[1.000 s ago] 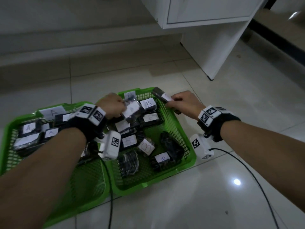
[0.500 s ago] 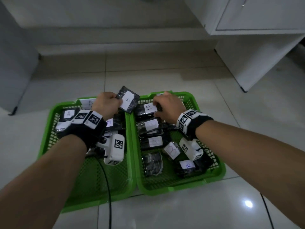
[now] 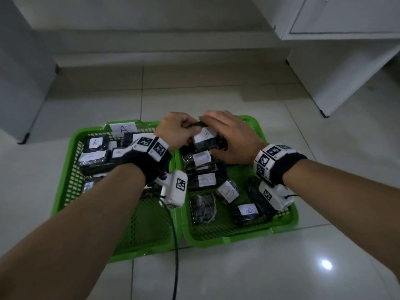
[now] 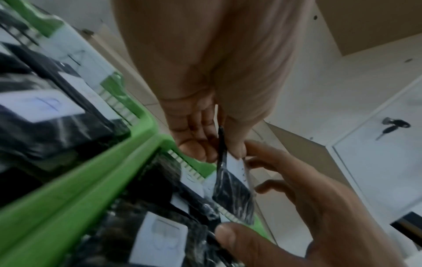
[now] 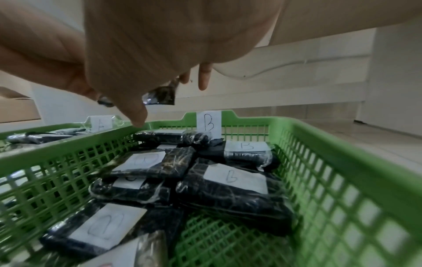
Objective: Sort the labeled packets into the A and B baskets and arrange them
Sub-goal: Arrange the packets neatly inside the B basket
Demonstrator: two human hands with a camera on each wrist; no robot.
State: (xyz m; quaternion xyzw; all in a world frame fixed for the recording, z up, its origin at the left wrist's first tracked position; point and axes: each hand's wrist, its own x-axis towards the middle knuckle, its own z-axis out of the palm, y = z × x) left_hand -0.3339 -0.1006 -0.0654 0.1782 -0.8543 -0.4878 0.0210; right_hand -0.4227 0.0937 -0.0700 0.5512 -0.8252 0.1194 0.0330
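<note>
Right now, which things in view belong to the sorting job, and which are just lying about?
Job:
- A basket
- B basket
- held packet, pinched by left hand, right hand on it
- B packets
- A packets

Lying about:
- white cabinet
- cable

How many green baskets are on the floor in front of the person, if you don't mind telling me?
2. The A basket is on the left; the B basket touches its right side. None seems hidden.

Dim, blurred, glare on floor tiles (image 3: 326, 264)
</note>
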